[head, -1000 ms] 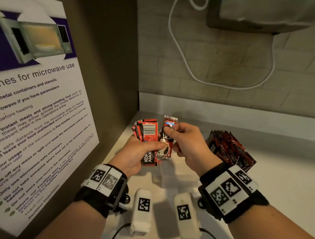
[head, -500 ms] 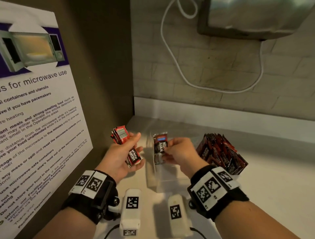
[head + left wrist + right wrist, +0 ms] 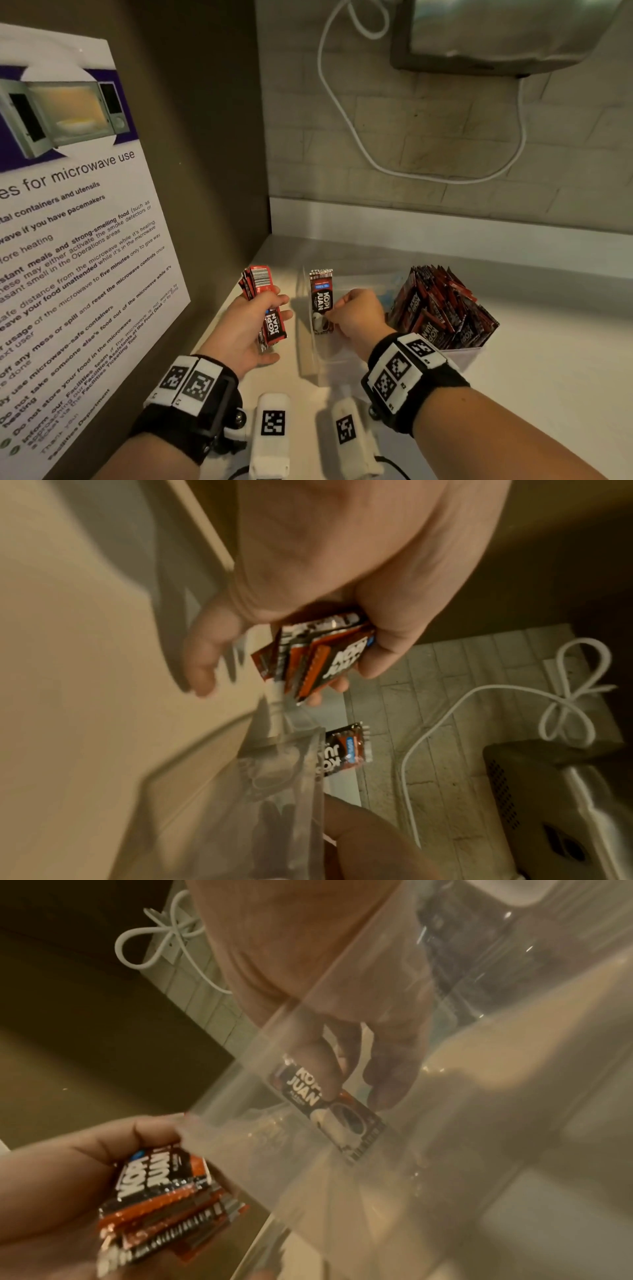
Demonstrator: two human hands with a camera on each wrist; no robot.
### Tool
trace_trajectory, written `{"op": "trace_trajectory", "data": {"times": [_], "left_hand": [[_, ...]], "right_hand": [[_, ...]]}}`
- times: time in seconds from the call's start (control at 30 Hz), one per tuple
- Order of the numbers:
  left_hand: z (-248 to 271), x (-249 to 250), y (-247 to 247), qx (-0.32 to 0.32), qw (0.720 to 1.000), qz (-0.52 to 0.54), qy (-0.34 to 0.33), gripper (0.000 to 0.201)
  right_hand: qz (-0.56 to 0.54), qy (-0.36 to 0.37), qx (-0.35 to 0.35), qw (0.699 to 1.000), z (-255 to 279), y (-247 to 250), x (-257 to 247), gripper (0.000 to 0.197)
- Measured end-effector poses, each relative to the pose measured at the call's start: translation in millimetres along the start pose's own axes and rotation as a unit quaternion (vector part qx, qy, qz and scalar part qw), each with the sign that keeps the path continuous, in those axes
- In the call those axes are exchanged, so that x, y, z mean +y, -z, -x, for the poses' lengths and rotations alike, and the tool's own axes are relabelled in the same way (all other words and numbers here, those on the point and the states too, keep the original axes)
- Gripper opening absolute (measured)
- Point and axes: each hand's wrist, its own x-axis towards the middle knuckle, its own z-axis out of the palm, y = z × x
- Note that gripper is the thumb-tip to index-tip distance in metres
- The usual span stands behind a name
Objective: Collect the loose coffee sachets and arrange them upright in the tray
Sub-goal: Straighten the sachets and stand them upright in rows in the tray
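A single coffee sachet [image 3: 321, 301] is pinched upright between thumb and fingertips of the right hand [image 3: 356, 317], inside the left compartment of the clear tray [image 3: 310, 363]. Seen through the tray wall in the right wrist view, the sachet's [image 3: 337, 1115] lower edge appears to be at or just above the tray floor; contact cannot be told. A stack of sachets [image 3: 265, 306] is gripped in the left hand [image 3: 239, 329], thumb curled over its front and fingers behind, and is held above the pale surface [image 3: 548, 377] just left of the tray. The tray's right compartment is packed with upright sachets [image 3: 442, 308]. A microwave-use poster [image 3: 68, 240] is fixed to the left wall, and a white cable [image 3: 352, 133] is draped across the tiled back wall.
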Motion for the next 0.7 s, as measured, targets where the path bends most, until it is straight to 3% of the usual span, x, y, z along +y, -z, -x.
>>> {"op": "trace_trajectory", "data": {"times": [0.27,0.4,0.7], "left_hand": [[7.1,9.2,-23.0,-0.063,0.993,0.014,-0.101,0.019],[12.1,10.4,-31.2,-0.123,0.988,-0.003,-0.096,0.018],[13.7,9.1,-38.5,-0.104,0.990,-0.025,-0.089,0.024]], "right_hand": [[0.095,-0.022,-0.021,0.995,3.4,4.8,-3.4,0.031],[0.153,-0.001,-0.053,0.987,8.4,7.8,-7.4,0.026],[0.183,0.017,-0.078,0.980,12.2,8.6,-9.7,0.019]]}}
